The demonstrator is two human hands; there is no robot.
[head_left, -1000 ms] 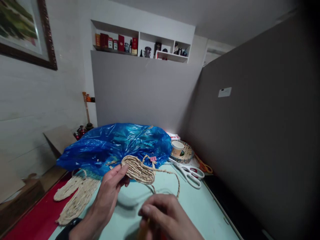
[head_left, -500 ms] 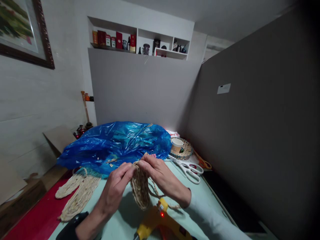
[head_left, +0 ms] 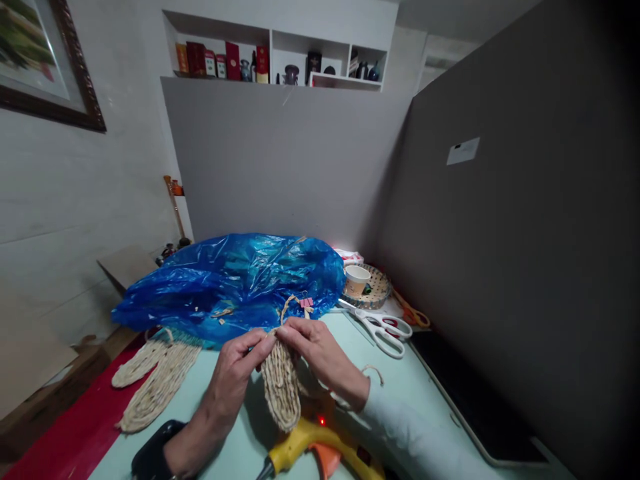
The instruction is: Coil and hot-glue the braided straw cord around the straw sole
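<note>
Between my two hands hangs an oval piece of coiled straw cord [head_left: 281, 393], its rows running lengthwise. My left hand [head_left: 239, 362] pinches its upper left edge with thumb and forefinger. At the top right, my right hand [head_left: 320, 353] is closed on the same edge, thumb pressed down. A loose cord end rises behind my fingers beside a pink clip [head_left: 307, 303]. Just below the straw piece lies a yellow glue gun [head_left: 295, 448] with an orange trigger and a lit red light. More cord passes behind my right wrist.
Two finished-looking straw pieces [head_left: 160, 387] lie at left by a red cloth [head_left: 65, 437]. A blue plastic bag [head_left: 235, 280] bulges at the back. White-handled scissors [head_left: 383, 333], a woven basket [head_left: 380, 290] with a paper cup [head_left: 357, 280], orange scissors [head_left: 415, 313] and a dark flat panel [head_left: 470, 393] sit at right.
The straw piece has turned to show more of its broad face. Both hands keep their pinch on its top edge. The pink clip and raised cord show more, and the view has tilted down.
</note>
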